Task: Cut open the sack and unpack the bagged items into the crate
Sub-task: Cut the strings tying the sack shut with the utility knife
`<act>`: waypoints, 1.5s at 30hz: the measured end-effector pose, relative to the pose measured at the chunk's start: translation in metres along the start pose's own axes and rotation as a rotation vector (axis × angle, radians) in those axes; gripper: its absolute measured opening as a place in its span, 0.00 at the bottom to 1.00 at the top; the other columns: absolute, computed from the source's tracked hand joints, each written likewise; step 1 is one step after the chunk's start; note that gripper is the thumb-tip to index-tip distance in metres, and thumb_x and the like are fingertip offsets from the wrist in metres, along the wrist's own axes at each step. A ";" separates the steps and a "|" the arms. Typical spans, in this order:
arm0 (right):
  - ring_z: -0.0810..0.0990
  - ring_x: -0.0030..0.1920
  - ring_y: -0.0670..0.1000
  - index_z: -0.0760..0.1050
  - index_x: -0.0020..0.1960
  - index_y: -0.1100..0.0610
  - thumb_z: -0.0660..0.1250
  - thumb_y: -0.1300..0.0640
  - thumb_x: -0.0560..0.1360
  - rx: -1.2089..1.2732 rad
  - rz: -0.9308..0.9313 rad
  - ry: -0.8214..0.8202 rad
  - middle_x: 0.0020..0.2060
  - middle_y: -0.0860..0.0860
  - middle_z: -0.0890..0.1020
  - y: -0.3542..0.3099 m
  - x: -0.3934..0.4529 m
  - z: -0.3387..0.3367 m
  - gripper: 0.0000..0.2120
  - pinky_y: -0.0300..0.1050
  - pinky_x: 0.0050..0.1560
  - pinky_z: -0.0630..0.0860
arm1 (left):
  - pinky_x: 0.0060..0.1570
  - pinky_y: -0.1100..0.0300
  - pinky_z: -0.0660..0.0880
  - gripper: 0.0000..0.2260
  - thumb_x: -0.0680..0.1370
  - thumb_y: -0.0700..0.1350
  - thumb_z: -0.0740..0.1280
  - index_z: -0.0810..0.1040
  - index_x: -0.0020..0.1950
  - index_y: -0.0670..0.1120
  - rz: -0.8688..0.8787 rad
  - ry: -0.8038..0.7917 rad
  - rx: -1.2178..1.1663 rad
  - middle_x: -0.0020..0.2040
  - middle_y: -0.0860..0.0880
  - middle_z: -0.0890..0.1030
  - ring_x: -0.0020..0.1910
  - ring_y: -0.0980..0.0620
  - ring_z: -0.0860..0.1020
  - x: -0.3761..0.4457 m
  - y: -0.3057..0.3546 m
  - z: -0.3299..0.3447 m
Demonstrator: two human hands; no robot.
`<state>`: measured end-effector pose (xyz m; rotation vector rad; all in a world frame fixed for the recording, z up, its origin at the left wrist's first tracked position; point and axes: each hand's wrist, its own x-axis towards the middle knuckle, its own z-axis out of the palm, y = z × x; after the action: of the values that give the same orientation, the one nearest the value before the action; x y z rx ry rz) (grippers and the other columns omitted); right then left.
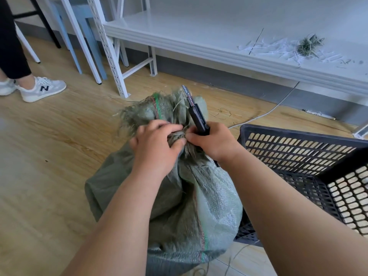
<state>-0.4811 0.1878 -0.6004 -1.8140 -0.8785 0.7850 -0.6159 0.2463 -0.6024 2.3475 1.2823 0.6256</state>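
A grey-green woven sack stands on the wooden floor, its neck bunched and tied, with frayed fabric fanning out above the tie. My left hand grips the bunched neck. My right hand holds a black utility knife with its tip pointing up and away, and its thumb touches the tie beside my left hand. A black perforated plastic crate sits right of the sack, touching it. What the sack holds is hidden.
A white metal shelf runs across the back, with shredded white strips and a frayed green tuft on it. A white cable lies on the floor behind the crate. A person's legs and sneakers stand at far left.
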 end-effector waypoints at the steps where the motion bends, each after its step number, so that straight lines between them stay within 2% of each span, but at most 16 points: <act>1: 0.71 0.29 0.47 0.79 0.42 0.55 0.73 0.58 0.71 0.020 0.004 -0.001 0.29 0.48 0.75 -0.001 0.000 -0.001 0.03 0.39 0.31 0.68 | 0.55 0.52 0.61 0.14 0.76 0.53 0.67 0.73 0.60 0.65 0.036 0.008 -0.015 0.61 0.58 0.73 0.62 0.48 0.67 -0.001 0.002 0.002; 4: 0.70 0.26 0.44 0.79 0.42 0.55 0.73 0.58 0.71 0.039 -0.007 -0.009 0.27 0.47 0.74 -0.002 0.001 -0.006 0.03 0.34 0.27 0.67 | 0.56 0.50 0.65 0.14 0.76 0.49 0.66 0.69 0.57 0.66 0.101 -0.002 -0.095 0.54 0.57 0.74 0.59 0.49 0.70 -0.002 0.003 0.003; 7: 0.69 0.23 0.40 0.79 0.41 0.53 0.73 0.57 0.72 -0.022 -0.024 0.015 0.25 0.44 0.74 -0.002 0.003 -0.010 0.03 0.32 0.26 0.65 | 0.58 0.43 0.71 0.15 0.73 0.53 0.69 0.71 0.57 0.66 0.070 -0.113 -0.189 0.53 0.57 0.74 0.57 0.50 0.74 0.000 -0.003 0.001; 10: 0.70 0.28 0.45 0.81 0.43 0.55 0.73 0.56 0.72 -0.028 -0.021 0.019 0.28 0.46 0.75 0.002 0.003 -0.009 0.03 0.37 0.32 0.66 | 0.52 0.49 0.75 0.20 0.71 0.51 0.72 0.71 0.59 0.65 0.080 -0.175 -0.156 0.52 0.58 0.75 0.54 0.52 0.76 -0.003 -0.007 0.005; 13: 0.72 0.29 0.46 0.82 0.44 0.56 0.73 0.57 0.71 0.016 -0.030 0.034 0.29 0.46 0.77 0.003 0.001 -0.004 0.03 0.40 0.35 0.68 | 0.41 0.56 0.77 0.16 0.72 0.46 0.71 0.75 0.56 0.61 0.051 -0.033 -0.173 0.47 0.57 0.80 0.45 0.54 0.79 -0.005 -0.007 0.013; 16: 0.75 0.31 0.44 0.82 0.44 0.53 0.75 0.55 0.70 0.075 -0.020 0.118 0.31 0.45 0.79 0.000 -0.001 -0.006 0.05 0.39 0.37 0.71 | 0.41 0.59 0.77 0.13 0.71 0.45 0.72 0.79 0.53 0.57 -0.028 0.051 -0.208 0.43 0.57 0.82 0.42 0.54 0.80 -0.003 -0.008 0.018; 18: 0.76 0.33 0.45 0.80 0.47 0.52 0.76 0.49 0.68 0.038 -0.007 0.153 0.35 0.46 0.80 -0.003 -0.004 -0.013 0.11 0.39 0.38 0.72 | 0.41 0.60 0.76 0.12 0.71 0.45 0.73 0.79 0.52 0.57 -0.079 0.095 -0.236 0.42 0.58 0.82 0.41 0.55 0.80 -0.001 -0.008 0.019; 22: 0.76 0.34 0.50 0.77 0.50 0.56 0.71 0.42 0.71 -0.006 0.088 0.040 0.37 0.52 0.80 -0.008 -0.018 -0.014 0.18 0.48 0.41 0.75 | 0.44 0.58 0.77 0.12 0.70 0.44 0.73 0.79 0.51 0.54 -0.101 0.168 -0.270 0.42 0.59 0.80 0.42 0.55 0.80 0.003 -0.004 0.024; 27: 0.77 0.27 0.50 0.72 0.51 0.59 0.64 0.56 0.78 0.080 0.137 0.054 0.34 0.54 0.80 -0.004 -0.033 -0.004 0.07 0.42 0.28 0.77 | 0.42 0.58 0.76 0.13 0.70 0.42 0.73 0.78 0.51 0.54 -0.086 0.193 -0.266 0.43 0.58 0.80 0.42 0.54 0.78 0.005 -0.003 0.026; 29: 0.80 0.29 0.52 0.68 0.52 0.56 0.62 0.57 0.77 -0.034 0.084 0.046 0.36 0.55 0.82 0.000 -0.037 -0.004 0.05 0.47 0.31 0.80 | 0.41 0.58 0.75 0.13 0.70 0.42 0.73 0.78 0.51 0.54 -0.085 0.196 -0.254 0.44 0.57 0.79 0.42 0.54 0.77 0.006 -0.003 0.026; 31: 0.82 0.38 0.59 0.67 0.57 0.52 0.61 0.54 0.77 -0.210 -0.003 0.029 0.41 0.55 0.83 0.003 -0.041 -0.004 0.09 0.56 0.43 0.81 | 0.37 0.59 0.72 0.13 0.70 0.42 0.73 0.76 0.50 0.55 -0.087 0.187 -0.245 0.43 0.57 0.78 0.41 0.53 0.77 0.006 -0.003 0.026; 34: 0.82 0.45 0.62 0.66 0.62 0.46 0.60 0.48 0.78 -0.316 -0.058 0.040 0.43 0.54 0.81 0.002 -0.046 -0.003 0.13 0.59 0.48 0.79 | 0.31 0.62 0.65 0.16 0.70 0.42 0.72 0.72 0.50 0.59 -0.071 0.165 -0.209 0.42 0.57 0.75 0.38 0.54 0.74 0.005 -0.003 0.025; 38: 0.82 0.44 0.63 0.67 0.62 0.45 0.59 0.49 0.78 -0.312 -0.033 0.039 0.44 0.56 0.82 0.003 -0.049 0.000 0.13 0.60 0.47 0.80 | 0.33 0.57 0.66 0.17 0.71 0.41 0.69 0.69 0.50 0.61 -0.034 0.138 -0.205 0.42 0.55 0.72 0.38 0.53 0.72 0.003 -0.002 0.025; 41: 0.83 0.42 0.62 0.67 0.63 0.47 0.58 0.50 0.78 -0.310 -0.031 0.006 0.43 0.57 0.82 0.004 -0.050 0.002 0.13 0.59 0.45 0.80 | 0.31 0.60 0.65 0.15 0.71 0.41 0.69 0.70 0.48 0.61 -0.051 0.126 -0.226 0.41 0.55 0.72 0.36 0.56 0.72 0.006 -0.005 0.025; 43: 0.83 0.33 0.58 0.67 0.62 0.48 0.58 0.50 0.79 -0.259 0.017 -0.021 0.37 0.56 0.81 0.006 -0.051 0.002 0.12 0.53 0.35 0.82 | 0.30 0.63 0.63 0.14 0.72 0.43 0.69 0.70 0.47 0.60 -0.081 0.121 -0.231 0.41 0.55 0.73 0.35 0.59 0.72 0.007 -0.007 0.026; 45: 0.80 0.24 0.53 0.68 0.59 0.49 0.58 0.52 0.79 -0.149 0.102 -0.056 0.29 0.54 0.80 0.008 -0.051 0.001 0.09 0.44 0.26 0.77 | 0.31 0.62 0.62 0.14 0.72 0.43 0.70 0.70 0.49 0.59 -0.098 0.118 -0.220 0.41 0.56 0.73 0.35 0.59 0.71 0.007 -0.007 0.027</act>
<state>-0.5073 0.1438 -0.6009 -1.9884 -0.9067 0.8580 -0.6026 0.2527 -0.6273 2.0842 1.2971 0.8392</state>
